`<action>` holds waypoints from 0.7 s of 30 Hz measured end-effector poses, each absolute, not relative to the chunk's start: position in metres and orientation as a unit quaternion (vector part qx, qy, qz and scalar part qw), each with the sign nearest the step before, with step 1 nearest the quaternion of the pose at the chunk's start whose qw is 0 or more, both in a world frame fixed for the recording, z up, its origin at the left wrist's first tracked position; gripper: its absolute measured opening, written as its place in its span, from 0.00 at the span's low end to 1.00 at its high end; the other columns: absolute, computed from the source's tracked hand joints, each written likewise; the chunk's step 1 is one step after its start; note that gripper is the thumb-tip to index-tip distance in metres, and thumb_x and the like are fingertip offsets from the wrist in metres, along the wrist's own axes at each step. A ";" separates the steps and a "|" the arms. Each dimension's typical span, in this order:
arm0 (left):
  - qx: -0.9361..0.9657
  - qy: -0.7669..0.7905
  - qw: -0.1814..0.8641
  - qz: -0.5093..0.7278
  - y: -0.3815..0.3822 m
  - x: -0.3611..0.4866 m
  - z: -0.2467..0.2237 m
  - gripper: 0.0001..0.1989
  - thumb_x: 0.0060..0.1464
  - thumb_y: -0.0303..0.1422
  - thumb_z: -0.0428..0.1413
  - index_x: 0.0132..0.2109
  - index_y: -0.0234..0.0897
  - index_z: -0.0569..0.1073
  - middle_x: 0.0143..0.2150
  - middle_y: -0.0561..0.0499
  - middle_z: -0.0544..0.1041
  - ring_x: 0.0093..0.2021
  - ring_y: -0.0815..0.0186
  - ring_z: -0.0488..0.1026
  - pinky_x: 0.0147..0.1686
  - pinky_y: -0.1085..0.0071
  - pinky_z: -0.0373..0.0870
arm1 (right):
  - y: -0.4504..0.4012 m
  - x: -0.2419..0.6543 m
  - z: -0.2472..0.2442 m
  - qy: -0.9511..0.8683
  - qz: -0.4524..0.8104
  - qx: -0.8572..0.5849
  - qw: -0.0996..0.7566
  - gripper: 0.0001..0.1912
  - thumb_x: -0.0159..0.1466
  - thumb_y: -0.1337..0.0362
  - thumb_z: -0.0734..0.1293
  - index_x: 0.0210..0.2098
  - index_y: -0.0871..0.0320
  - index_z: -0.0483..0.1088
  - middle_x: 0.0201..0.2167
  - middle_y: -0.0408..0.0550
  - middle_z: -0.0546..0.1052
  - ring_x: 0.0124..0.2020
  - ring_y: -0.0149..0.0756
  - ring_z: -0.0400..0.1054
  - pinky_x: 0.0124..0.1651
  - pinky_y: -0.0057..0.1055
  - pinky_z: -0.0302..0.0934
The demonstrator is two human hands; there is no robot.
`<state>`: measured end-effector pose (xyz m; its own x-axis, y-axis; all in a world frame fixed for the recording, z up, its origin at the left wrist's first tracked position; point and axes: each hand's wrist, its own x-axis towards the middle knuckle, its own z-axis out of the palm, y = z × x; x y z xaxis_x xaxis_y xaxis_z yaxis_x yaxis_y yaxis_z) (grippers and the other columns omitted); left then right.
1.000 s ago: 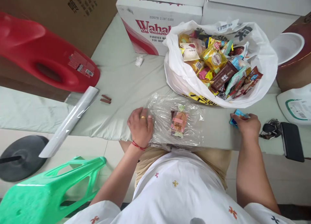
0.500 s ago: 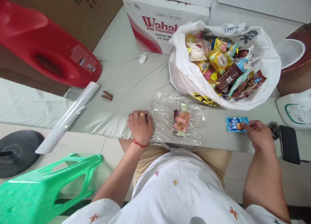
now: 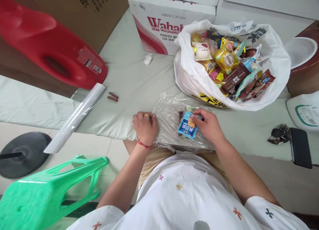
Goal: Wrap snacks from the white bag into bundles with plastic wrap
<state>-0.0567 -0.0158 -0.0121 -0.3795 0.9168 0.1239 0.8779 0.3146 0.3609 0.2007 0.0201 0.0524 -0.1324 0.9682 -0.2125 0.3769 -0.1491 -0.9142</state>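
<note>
A small blue snack packet [image 3: 187, 125] is pinched at its upper right corner in my right hand [image 3: 208, 124]. It is over the clear plastic sheet [image 3: 165, 130] at the table's front edge, covering most of the small wrapped snacks there. A dark brown one [image 3: 181, 116] shows beside it. My left hand [image 3: 145, 126] rests closed on the table against the sheet's left edge, fingers curled under. Whatever lies within those fingers is hidden.
A white plastic bag [image 3: 183, 68] full of wrapped snacks stands behind the sheet. Keys [image 3: 278, 134] and a black phone [image 3: 300, 147] lie right. Two brown strips [image 3: 112, 97], a clear plastic roll [image 3: 74, 118] and a red jug [image 3: 62, 54] are left; a green stool [image 3: 32, 196] stands below.
My right hand has carried the blue snack packet leftward from the right side of the table to above the clear sheet. My left hand has stayed at the sheet's left edge.
</note>
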 end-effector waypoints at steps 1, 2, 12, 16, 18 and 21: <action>0.556 0.807 0.051 0.192 -0.016 -0.057 -0.013 0.12 0.67 0.36 0.52 0.42 0.37 0.79 0.50 0.36 0.78 0.52 0.43 0.72 0.52 0.49 0.67 | 0.021 0.199 0.049 -0.598 0.455 -0.593 0.289 0.15 0.65 0.50 0.68 0.38 0.55 0.76 0.29 0.43 0.78 0.30 0.35 0.69 0.35 0.32 0.63; 0.557 0.805 0.051 0.197 -0.016 -0.057 -0.014 0.12 0.67 0.36 0.52 0.42 0.37 0.79 0.50 0.36 0.78 0.52 0.44 0.72 0.53 0.49 0.67 | 0.021 0.198 0.046 -0.622 0.417 -0.602 0.276 0.14 0.66 0.51 0.68 0.39 0.55 0.76 0.30 0.44 0.78 0.30 0.36 0.69 0.36 0.33 0.62; 0.544 0.807 0.047 0.224 -0.015 -0.056 -0.013 0.15 0.67 0.40 0.52 0.46 0.36 0.79 0.50 0.35 0.77 0.53 0.42 0.71 0.55 0.47 0.66 | 0.006 0.184 0.039 -0.715 0.168 -0.612 0.293 0.12 0.71 0.55 0.66 0.47 0.54 0.77 0.47 0.53 0.77 0.45 0.44 0.74 0.41 0.37 0.67; 0.548 0.802 0.051 0.234 -0.016 -0.058 -0.015 0.11 0.65 0.38 0.53 0.42 0.38 0.78 0.48 0.36 0.77 0.52 0.43 0.71 0.54 0.47 0.67 | -0.009 0.211 0.039 -0.681 0.151 -0.618 0.363 0.12 0.73 0.55 0.65 0.43 0.54 0.77 0.43 0.49 0.78 0.34 0.36 0.71 0.37 0.33 0.65; 0.550 0.797 0.053 0.243 -0.016 -0.059 -0.016 0.11 0.65 0.37 0.52 0.40 0.39 0.76 0.48 0.36 0.78 0.51 0.43 0.71 0.53 0.48 0.67 | -0.013 0.236 0.036 -0.646 0.136 -0.653 0.371 0.11 0.72 0.57 0.66 0.39 0.55 0.76 0.38 0.46 0.77 0.28 0.32 0.66 0.35 0.33 0.63; 0.556 0.790 0.058 0.252 -0.016 -0.061 -0.015 0.11 0.65 0.37 0.50 0.40 0.40 0.75 0.46 0.37 0.79 0.50 0.45 0.73 0.52 0.49 0.68 | -0.015 0.264 0.032 -0.622 0.118 -0.684 0.361 0.09 0.69 0.59 0.68 0.35 0.56 0.76 0.34 0.44 0.76 0.24 0.30 0.62 0.34 0.33 0.62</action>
<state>-0.0612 -0.0162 -0.0150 -0.3753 0.9078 0.1874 0.8491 0.2555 0.4624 0.2640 -0.0153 0.0318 0.1978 0.9367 0.2888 0.7668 0.0357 -0.6409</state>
